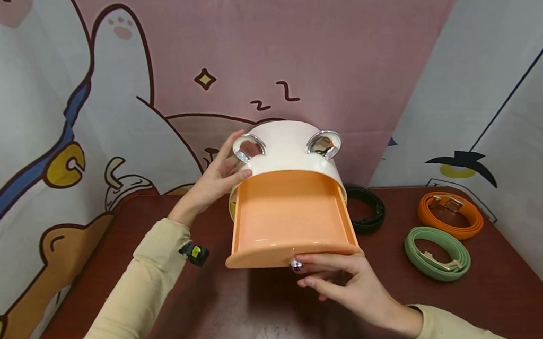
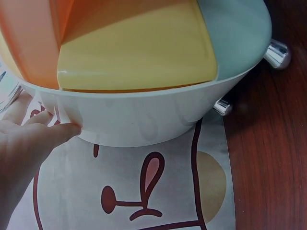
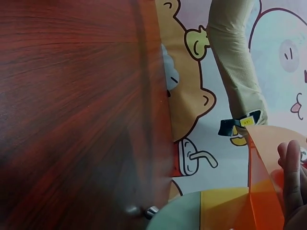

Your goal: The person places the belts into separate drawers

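Observation:
A white storage box [image 1: 285,142] with two silver ear-shaped pieces stands at the middle of the table, its orange drawer [image 1: 294,210] pulled well out. My left hand [image 1: 215,179] holds the box's upper left side, thumb on the white shell near the front rim. In the left wrist view, yellow [image 2: 139,48] and green drawer fronts [image 2: 235,38] sit shut beside the orange one. At the drawer's front, my right hand [image 1: 347,283] pinches the small silver knob [image 1: 296,265]. In the right wrist view the fingers [image 3: 290,179] lie against the drawer front.
Rolled belts lie on the dark red wooden table [image 1: 245,326]: a black one [image 1: 375,212] just right of the box, an orange one [image 1: 472,220] and a green one [image 1: 424,261] farther right. A cartoon-printed cloth [image 1: 338,42] hangs behind and at the sides.

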A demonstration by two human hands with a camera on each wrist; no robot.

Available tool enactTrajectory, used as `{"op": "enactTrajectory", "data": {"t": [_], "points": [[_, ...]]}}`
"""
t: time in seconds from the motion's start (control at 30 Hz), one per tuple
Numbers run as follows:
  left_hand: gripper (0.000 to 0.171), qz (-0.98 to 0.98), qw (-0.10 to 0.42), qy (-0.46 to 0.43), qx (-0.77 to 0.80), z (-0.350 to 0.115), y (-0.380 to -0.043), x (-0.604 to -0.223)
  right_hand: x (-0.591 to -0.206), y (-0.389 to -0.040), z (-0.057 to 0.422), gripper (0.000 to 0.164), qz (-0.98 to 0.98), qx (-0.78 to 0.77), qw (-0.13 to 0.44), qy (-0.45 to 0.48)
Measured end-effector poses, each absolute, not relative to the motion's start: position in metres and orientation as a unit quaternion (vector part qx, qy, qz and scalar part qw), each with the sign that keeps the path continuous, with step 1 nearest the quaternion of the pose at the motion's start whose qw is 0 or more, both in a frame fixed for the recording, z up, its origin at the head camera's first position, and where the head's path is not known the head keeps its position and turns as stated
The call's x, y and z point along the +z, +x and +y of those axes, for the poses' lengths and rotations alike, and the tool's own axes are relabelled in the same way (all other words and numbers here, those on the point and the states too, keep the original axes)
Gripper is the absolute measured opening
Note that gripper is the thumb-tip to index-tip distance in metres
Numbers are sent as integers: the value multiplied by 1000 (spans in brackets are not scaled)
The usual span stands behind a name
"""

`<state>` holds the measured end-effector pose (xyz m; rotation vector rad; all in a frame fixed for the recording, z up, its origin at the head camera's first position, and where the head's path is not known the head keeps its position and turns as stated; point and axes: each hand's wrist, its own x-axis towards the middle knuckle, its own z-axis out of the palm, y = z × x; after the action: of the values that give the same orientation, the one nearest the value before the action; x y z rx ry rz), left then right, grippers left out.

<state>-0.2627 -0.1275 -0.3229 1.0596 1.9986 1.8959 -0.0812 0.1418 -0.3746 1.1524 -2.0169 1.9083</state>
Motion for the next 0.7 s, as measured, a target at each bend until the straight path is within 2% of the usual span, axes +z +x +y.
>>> {"op": "enactTrajectory", "data": {"t": [0.33, 0.57, 0.7], "points": [[79, 680, 88, 360, 633, -128, -263, -323, -378, -83, 143, 48, -667, 624, 73, 401], [79, 676, 94, 358, 637, -127, -263, -324, -371, -77, 153, 48, -682, 624, -4, 381], [79, 678, 93, 358, 635, -127, -263, -323, -365, -75, 159, 47, -686, 619, -6, 382]]}}
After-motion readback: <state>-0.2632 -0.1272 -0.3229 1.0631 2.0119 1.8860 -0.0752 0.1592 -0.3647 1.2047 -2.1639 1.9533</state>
